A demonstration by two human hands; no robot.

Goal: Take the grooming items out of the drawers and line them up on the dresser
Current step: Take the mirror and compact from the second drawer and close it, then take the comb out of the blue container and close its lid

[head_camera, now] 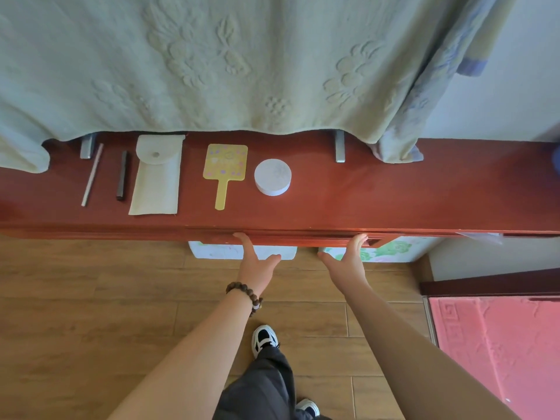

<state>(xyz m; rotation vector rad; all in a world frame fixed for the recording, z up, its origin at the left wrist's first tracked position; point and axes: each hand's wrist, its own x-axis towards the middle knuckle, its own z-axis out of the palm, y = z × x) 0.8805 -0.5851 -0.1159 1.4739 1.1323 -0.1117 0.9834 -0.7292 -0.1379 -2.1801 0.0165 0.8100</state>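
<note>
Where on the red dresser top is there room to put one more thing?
The red wooden dresser top is bare right of the round white box, up to the hanging blue-edged towel. Left of the box it is crowded: yellow hand mirror, white pouch.

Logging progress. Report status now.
Both hands, left and right, open, pressing the drawer front. Five items lined on dresser, mirror among them. Nothing in the way.

Reddish-brown polished wooden dresser top (pixel 378 195) is showing off a thin pale pink stick (pixel 92 174), a dark grey pencil-like tube (pixel 122 175), a cream fabric snap pouch (pixel 157 174), a yellow paddle mirror (pixel 225 171) dotted with purple flowers, and a white round tin (pixel 272 176). Pale green embossed floral blanket (pixel 227 62) is hanging behind.
</note>
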